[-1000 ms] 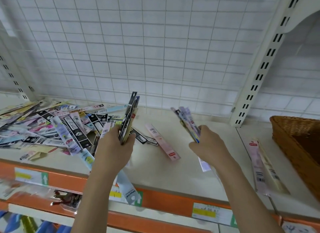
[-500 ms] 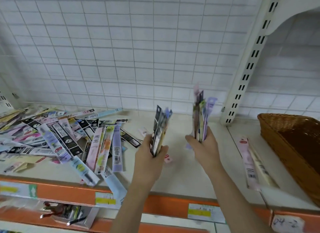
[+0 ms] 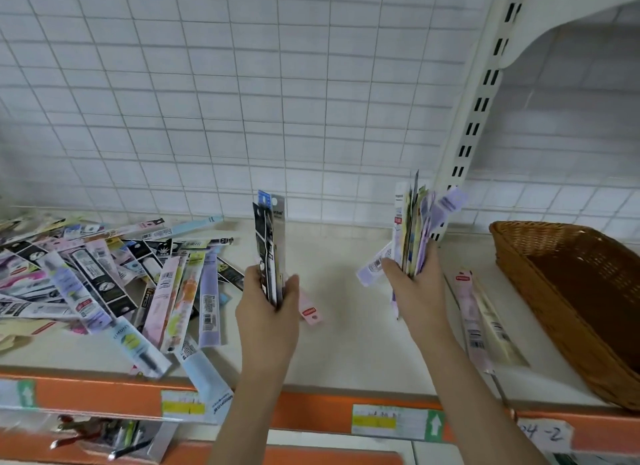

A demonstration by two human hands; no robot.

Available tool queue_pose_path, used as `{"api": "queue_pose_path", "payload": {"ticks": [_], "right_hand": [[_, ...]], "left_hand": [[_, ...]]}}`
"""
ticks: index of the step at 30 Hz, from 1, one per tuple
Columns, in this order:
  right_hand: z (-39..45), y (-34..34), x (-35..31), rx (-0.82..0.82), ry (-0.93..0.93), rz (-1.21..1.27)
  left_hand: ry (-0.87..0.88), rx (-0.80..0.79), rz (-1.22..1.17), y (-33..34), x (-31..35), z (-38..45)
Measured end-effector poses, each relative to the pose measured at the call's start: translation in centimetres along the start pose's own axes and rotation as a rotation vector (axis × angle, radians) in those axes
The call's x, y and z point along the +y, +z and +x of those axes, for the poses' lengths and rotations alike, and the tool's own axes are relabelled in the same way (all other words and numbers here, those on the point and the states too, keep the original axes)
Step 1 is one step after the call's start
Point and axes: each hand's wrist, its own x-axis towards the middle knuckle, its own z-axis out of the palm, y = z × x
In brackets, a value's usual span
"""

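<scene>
Dark pen packets (image 3: 269, 250) stand upright, clamped in the curled fingers of the left hand (image 3: 268, 312), well left of the wicker basket (image 3: 519, 243), while the right hand (image 3: 417, 295), nearer it, grips pastel packets (image 3: 415, 232), seemingly sorting by kind.

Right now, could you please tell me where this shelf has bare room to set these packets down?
The widest bare patch of shelf lies between the left hand gripping a dark bundle and the right hand gripping a pale bundle, right of the pink packet. The pile crowds the left end; two loose packets lie beside the basket on the right.
</scene>
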Motion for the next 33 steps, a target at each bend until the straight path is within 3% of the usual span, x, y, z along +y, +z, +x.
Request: {"api": "queue_pose_path", "payload": {"ticks": [16, 26, 33], "right_hand": [[0.1, 0.7, -0.5, -0.109, -0.011, 0.234], [0.0, 1.0, 0.2, -0.081, 0.001, 0.296], [-0.2, 1.0, 1.0, -0.198, 0.199, 0.178]], "left_hand": [[-0.08, 0.049, -0.018, -0.7, -0.2, -0.1], [-0.127, 0.085, -0.129, -1.1, -0.1, -0.2], [-0.106, 0.012, -0.095, -0.6, -0.7, -0.8]]}}
